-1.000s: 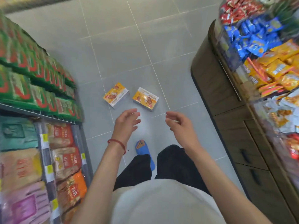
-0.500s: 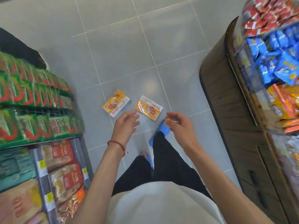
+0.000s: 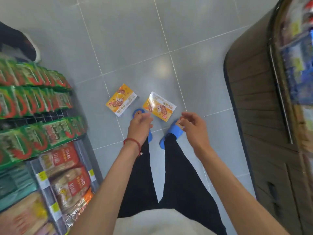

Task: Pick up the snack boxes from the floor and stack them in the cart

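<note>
Below, 2 snack boxes (image 3: 121,99) (lettering blurred)

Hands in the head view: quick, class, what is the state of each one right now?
Left hand: open, fingers relaxed, holding nothing.
Right hand: open, fingers loosely curled, holding nothing.

Chinese print on left snack box (image 3: 121,100), right snack box (image 3: 159,106) and red bags (image 3: 65,156), upside down, illegible

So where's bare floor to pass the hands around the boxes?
Bare tiles beyond the left snack box and right snack box, across to the wooden counter; narrow strip between them. Near side crowded: blue slippers, left hand, right hand.
</note>
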